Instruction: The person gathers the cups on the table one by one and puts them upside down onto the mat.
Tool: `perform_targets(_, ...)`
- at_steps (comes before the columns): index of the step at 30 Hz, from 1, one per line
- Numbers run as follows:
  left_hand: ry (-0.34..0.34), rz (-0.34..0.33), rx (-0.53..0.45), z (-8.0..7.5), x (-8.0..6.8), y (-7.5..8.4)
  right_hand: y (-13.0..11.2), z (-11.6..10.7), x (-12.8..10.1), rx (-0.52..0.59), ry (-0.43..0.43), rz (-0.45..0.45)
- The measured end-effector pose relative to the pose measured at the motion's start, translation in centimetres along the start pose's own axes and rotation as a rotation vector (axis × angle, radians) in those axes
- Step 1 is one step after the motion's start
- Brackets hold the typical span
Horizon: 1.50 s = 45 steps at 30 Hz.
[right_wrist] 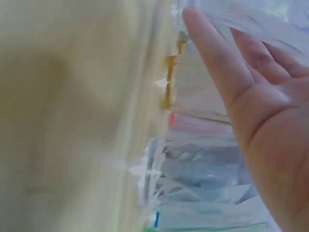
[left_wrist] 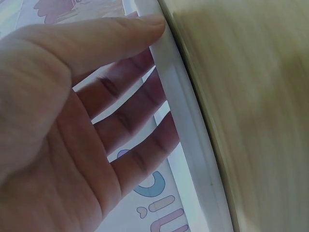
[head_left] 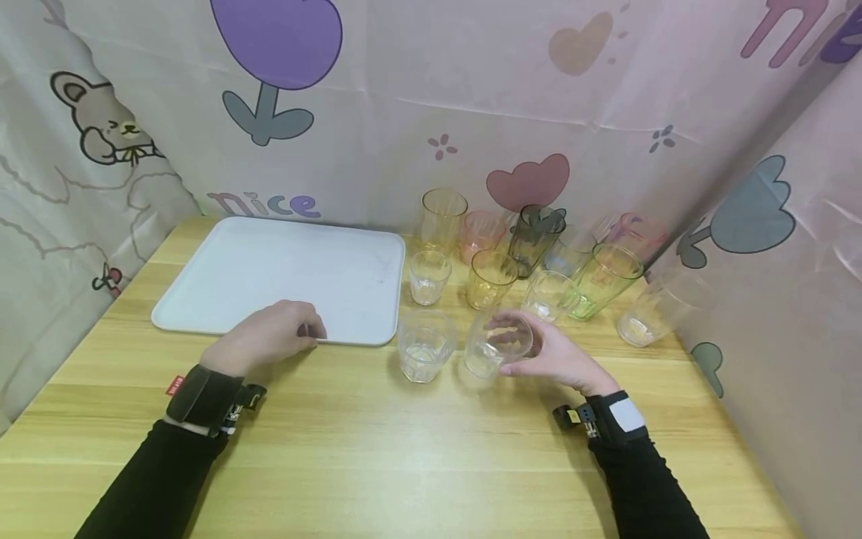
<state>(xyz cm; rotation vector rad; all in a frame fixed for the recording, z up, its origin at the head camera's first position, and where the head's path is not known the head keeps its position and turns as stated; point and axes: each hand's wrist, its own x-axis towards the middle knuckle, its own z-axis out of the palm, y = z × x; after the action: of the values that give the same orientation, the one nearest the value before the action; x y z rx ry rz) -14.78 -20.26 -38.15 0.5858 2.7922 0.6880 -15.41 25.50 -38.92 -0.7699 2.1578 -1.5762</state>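
Note:
My left hand [head_left: 269, 335] is at the front edge of a white tray [head_left: 289, 273]. In the left wrist view, its thumb rests on the tray rim [left_wrist: 186, 121] and the other fingers reach behind that rim. To the right, my right hand [head_left: 559, 358] grips a clear drinking glass [head_left: 481, 353] from its right side, thumb in front and fingers around the back. The right wrist view shows only part of this glass [right_wrist: 270, 36] beside the fingers. Left of it, a second clear glass [head_left: 426, 352] with a faceted base stands upright on the table.
Behind my right hand stand several glasses: a small clear glass [head_left: 429, 281], amber glass [head_left: 490, 284], tall yellow glass [head_left: 441, 224], pink glass [head_left: 481, 238], dark glass [head_left: 532, 243] and green glass [head_left: 602, 281]. A tall clear glass [head_left: 653, 314] is near the right curtain [head_left: 795, 299]. The wooden table [head_left: 404, 464] extends forward.

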Motion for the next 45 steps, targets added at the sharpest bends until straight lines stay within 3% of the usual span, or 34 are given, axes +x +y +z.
perform_targets(11, 0.005, 0.007, -0.003, 0.4, 0.0, -0.1, -3.2, 1.3, 1.9, -0.089, 0.289, -0.085)
perform_targets(15, 0.034, 0.023, -0.001, 0.6, 0.2, 0.2, -4.3, 2.4, 2.8, -0.050, 0.372, -0.098)
perform_targets(18, 0.093, 0.027, -0.016, 0.4, 0.3, 0.7, -5.0, 3.2, 3.6, 0.003, 0.406, -0.119)
perform_targets(21, 0.194, 0.078, -0.014, 0.2, 0.7, 1.5, -5.6, 4.1, 4.5, 0.063, 0.422, -0.154)
perform_targets(25, 0.368, 0.218, -0.019, -0.3, 1.4, 3.2, -6.3, 5.2, 5.8, 0.133, 0.428, -0.196)
perform_targets(30, 0.519, 0.370, -0.137, -0.7, 2.4, 5.8, -7.2, 6.7, 7.3, 0.203, 0.426, -0.185)
perform_targets(37, 0.556, 0.479, -0.285, -0.9, 3.6, 8.4, -8.2, 8.1, 8.6, 0.267, 0.409, -0.164)
perform_targets(45, 0.587, 0.495, -0.363, -0.8, 4.4, 9.7, -8.9, 9.0, 9.3, 0.337, 0.348, -0.175)
